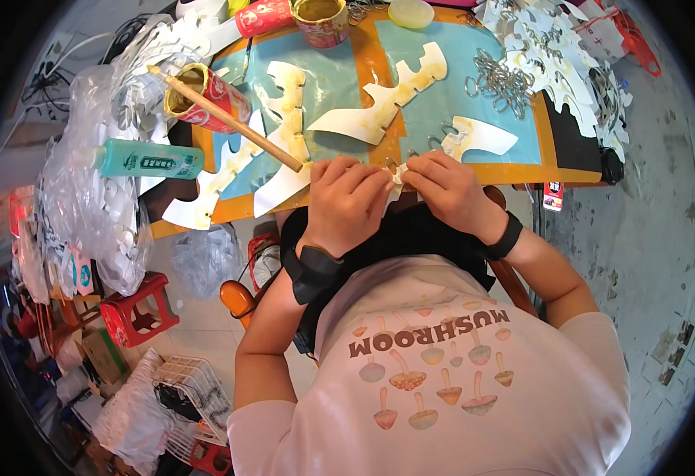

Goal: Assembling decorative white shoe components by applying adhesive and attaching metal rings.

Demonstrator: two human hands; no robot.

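Note:
My left hand and my right hand meet at the table's near edge, fingers pinched together. Between them they hold a white cut-out piece with a metal ring at it; the fingers hide most of it. Just beyond my right hand lies a curved white piece with yellowish glue and two metal rings along its left side. Farther off rests a notched white piece smeared with glue. More glued pieces lie left of my left hand, near a wooden stick.
The stick leans across a glue-crusted red can. Beside it lies a green bottle. Another can stands at the back. A heap of metal rings and stacked white pieces occupy the right. A red stool stands lower left.

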